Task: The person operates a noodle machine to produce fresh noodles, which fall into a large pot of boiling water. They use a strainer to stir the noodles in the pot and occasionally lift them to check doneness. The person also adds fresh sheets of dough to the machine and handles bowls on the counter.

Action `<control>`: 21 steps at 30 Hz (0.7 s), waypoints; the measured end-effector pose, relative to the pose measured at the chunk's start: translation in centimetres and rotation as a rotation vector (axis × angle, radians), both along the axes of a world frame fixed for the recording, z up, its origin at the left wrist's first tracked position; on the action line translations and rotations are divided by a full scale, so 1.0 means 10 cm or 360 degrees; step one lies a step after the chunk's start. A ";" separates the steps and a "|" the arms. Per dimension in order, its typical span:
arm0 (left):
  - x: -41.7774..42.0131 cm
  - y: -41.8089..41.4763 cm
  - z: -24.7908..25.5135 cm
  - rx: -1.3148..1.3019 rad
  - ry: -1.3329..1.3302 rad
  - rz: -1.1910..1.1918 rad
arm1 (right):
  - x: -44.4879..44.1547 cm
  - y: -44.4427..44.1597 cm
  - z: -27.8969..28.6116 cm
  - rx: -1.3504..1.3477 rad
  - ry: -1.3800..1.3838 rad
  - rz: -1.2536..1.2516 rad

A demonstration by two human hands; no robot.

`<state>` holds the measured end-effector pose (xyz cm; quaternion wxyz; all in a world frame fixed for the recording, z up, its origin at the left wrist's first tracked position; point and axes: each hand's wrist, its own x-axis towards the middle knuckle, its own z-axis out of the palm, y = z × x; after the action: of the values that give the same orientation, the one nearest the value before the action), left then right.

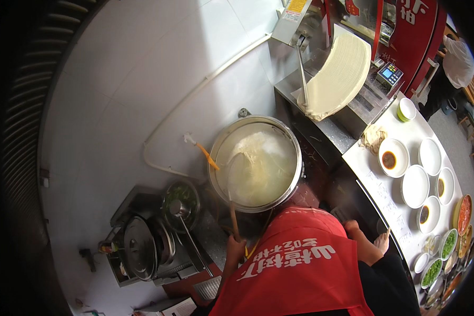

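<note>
My left hand (pixel 236 244) is closed around the wooden handle of a strainer (pixel 234 217). Its head reaches into a large steel pot (pixel 296 138) of cloudy liquid, where pale noodles (pixel 249 154) show near it under steam and froth. At the edge of the white counter, on the other side of my red apron, is my right hand (pixel 382 240), with a finger extended and nothing visible in it. Paper slips (pixel 403 227) with writing lie on the counter just beyond this hand.
A machine (pixel 286 23) and a large pale dough block (pixel 343 71) stand beyond the pot. White bowls (pixel 415 186), some holding dark sauce, and chopped greens (pixel 432 272) occupy the counter. A ladle (pixel 177 207) rests over greens at left. A person (pixel 456 59) is at far right.
</note>
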<state>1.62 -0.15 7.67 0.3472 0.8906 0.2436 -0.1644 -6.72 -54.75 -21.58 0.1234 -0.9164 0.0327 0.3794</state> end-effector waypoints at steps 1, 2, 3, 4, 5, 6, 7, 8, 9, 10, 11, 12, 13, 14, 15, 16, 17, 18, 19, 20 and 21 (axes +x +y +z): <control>-0.03 -0.07 0.14 -0.0027 -0.0017 0.0031 | -0.05 0.01 0.03 -0.0005 0.0043 -0.0023; 0.02 -0.29 0.57 -0.0077 0.0029 0.0112 | -0.12 0.01 0.06 -0.0013 0.0086 -0.0054; 0.01 -0.30 0.70 -0.0117 0.0071 0.0179 | -0.12 0.03 0.11 -0.0022 0.0152 0.0020; 0.03 -0.33 0.83 -0.0155 0.0112 0.0233 | -0.11 0.02 0.16 -0.0034 0.0216 0.0083; 0.06 -0.19 0.84 -0.0195 0.0159 0.0246 | -0.11 0.01 0.20 -0.0046 0.0281 0.0147; 0.08 -0.15 0.85 -0.0289 0.0173 0.0275 | -0.09 0.01 0.21 -0.0090 0.0243 0.0134; 0.08 -0.12 0.87 -0.0383 0.0192 0.0308 | -0.05 -0.02 0.21 -0.0099 0.0254 0.0136; 0.09 -0.12 0.87 -0.0530 0.0183 0.0349 | 0.00 -0.05 0.20 -0.0109 0.0266 0.0135; 0.11 -0.14 0.87 -0.0710 0.0161 0.0406 | 0.04 -0.08 0.19 -0.0118 0.0278 0.0135; 0.13 -0.15 0.88 -0.0879 0.0144 0.0469 | 0.15 -0.05 0.25 -0.0138 0.0266 0.0188; 0.18 -0.19 0.87 -0.1082 0.0112 0.0547 | 0.28 -0.02 0.32 -0.0158 0.0256 0.0239; 0.21 -0.22 0.84 -0.1207 0.0089 0.0600 | 0.40 0.02 0.40 -0.0175 0.0248 0.0290; 0.25 -0.26 0.80 -0.1347 0.0070 0.0649 | 0.50 0.00 0.41 -0.0184 0.0214 0.0328; 0.29 -0.29 0.73 -0.1411 0.0057 0.0673 | 0.54 0.01 0.42 -0.0108 0.0205 0.0229; 0.34 -0.34 0.67 -0.1478 0.0053 0.0683 | 0.56 -0.04 0.36 0.0151 0.0230 -0.0231; 0.39 -0.38 0.62 -0.1543 0.0051 0.0692 | 0.55 -0.05 0.29 0.0486 0.0275 -0.0842; 0.44 -0.40 0.60 -0.1587 0.0052 0.0697 | 0.58 -0.04 0.27 0.0662 0.0295 -0.1208; 0.49 -0.42 0.58 -0.1631 0.0055 0.0701 | 0.60 -0.02 0.26 0.0759 0.0303 -0.1426; 0.53 -0.45 0.63 -0.1696 0.0084 0.0688 | 0.61 0.03 0.26 0.0842 0.0265 -0.1581; 0.58 -0.48 0.69 -0.1761 0.0115 0.0673 | 0.60 0.05 0.28 0.0774 0.0159 -0.1345; 0.62 -0.51 0.74 -0.1822 0.0139 0.0662 | 0.60 0.10 0.32 0.0637 0.0038 -0.0933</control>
<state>7.84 -5.29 15.10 0.7853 0.4887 0.2993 -0.2344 -0.74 -53.75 -18.36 0.4038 -0.8213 0.2206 0.3373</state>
